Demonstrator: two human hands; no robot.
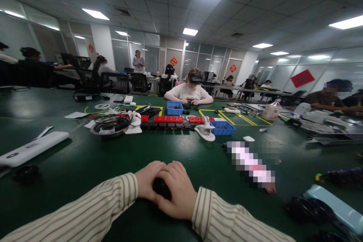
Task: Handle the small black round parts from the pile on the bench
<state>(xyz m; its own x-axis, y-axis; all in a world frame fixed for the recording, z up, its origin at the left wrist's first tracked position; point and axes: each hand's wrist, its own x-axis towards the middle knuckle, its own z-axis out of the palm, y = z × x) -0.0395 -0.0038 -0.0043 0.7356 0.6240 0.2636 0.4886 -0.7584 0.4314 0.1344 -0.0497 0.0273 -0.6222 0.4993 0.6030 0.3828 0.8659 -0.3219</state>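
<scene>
Both of my hands are wrapped around a small black rounded object (161,188) low over the green table, near its front edge. My left hand (148,180) curves around its left side. My right hand (179,191) covers the right side and top, with its fingers reaching over toward the left hand. Only a dark, smooth patch shows between the thumbs, so I cannot tell exactly what kind of thing it is. Striped cream sleeves cover both forearms.
On the green table (119,162) lie a white strip-shaped device (35,147), a metal bowl (98,130) with cables, red blocks (168,119), a white clip lamp (205,130) and blue bins (224,128). Black coils (302,208) lie at right. A person (190,92) sits opposite.
</scene>
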